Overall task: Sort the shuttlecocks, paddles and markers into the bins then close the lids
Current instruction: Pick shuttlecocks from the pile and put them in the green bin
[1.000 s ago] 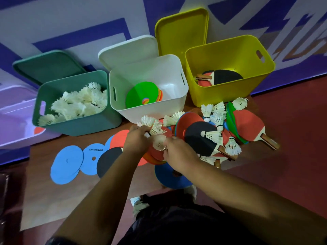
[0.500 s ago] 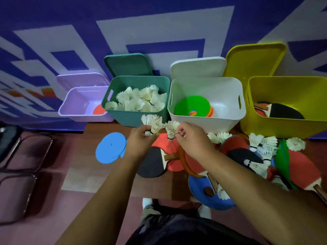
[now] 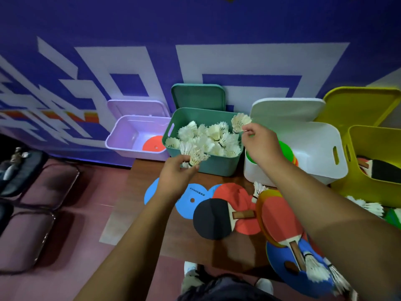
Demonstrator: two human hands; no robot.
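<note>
Pinching one white feathered shuttlecock [image 3: 240, 122] by its base, the right hand [image 3: 259, 144] hangs over the far right corner of the open teal plastic bin [image 3: 217, 168]. The left hand [image 3: 175, 170], fingers curled, grips a bunch of shuttlecocks [image 3: 194, 156] at its near rim.

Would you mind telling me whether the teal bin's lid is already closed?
No, the teal lid stands upright behind the open teal bin, whose shuttlecocks lie in plain sight.
</note>
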